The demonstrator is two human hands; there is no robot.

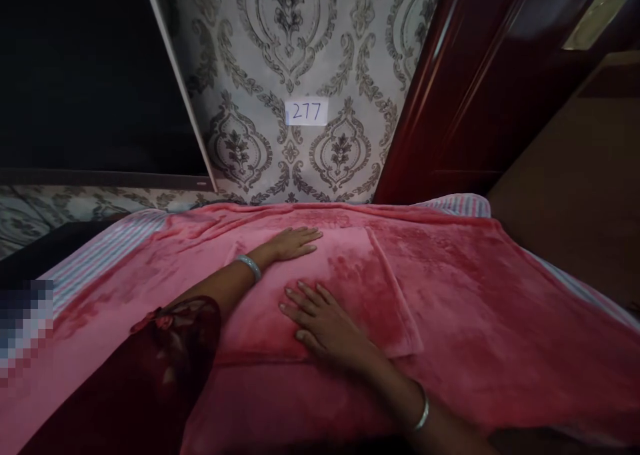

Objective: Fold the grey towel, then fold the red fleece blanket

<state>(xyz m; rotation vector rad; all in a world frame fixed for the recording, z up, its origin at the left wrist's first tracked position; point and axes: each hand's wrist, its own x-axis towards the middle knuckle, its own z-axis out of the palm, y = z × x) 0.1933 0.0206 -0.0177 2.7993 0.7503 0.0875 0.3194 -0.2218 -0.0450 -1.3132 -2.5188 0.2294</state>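
Observation:
A square pink plush cloth [365,302], which looks like a pillowcase or folded cover, lies flat in front of me on a larger pink plush blanket [465,308]. My left hand [295,244] rests palm down near its far edge, fingers stretched to the right. Closer to me, my right hand [323,322] lies flat on the middle of the same cloth with its fingers spread. Neither hand grips anything. Darker red patches show where the pile is brushed the other way.
Striped cloth [105,248] shows under the blanket at left and right. A large dark screen [90,75] stands at the back left, a dark red door [460,95] at the back right. Between them, a paper marked 277 [307,111] is on the patterned wall [295,55].

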